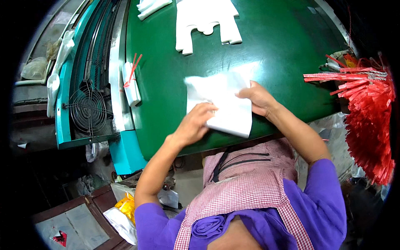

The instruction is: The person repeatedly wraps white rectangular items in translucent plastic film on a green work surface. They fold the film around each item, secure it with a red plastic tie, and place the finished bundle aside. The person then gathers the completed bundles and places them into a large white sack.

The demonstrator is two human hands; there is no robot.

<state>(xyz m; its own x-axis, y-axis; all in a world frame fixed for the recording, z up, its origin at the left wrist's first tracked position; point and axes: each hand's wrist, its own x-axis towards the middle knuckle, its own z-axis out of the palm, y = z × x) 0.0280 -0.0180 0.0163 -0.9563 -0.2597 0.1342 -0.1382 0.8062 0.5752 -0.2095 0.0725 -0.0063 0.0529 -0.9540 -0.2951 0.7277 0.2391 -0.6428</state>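
A folded stack of white plastic bags (225, 93) is between my hands, over the near part of the green tabletop (160, 112). My left hand (198, 121) is closed on its lower left edge, fingers bent over the top. At the stack's right edge, my right hand (259, 99) pinches the plastic, with the thumb turned inward. Farther off lie white plastic bags with handle cutouts (204, 18), spread flat.
A rolled white bundle with a red tie (131, 85) lies at the table's left edge. Beyond it are a metal rail (120, 71) and a round wire fan guard (88, 107). A thick bunch of red plastic ties (368, 121) hangs at the right edge.
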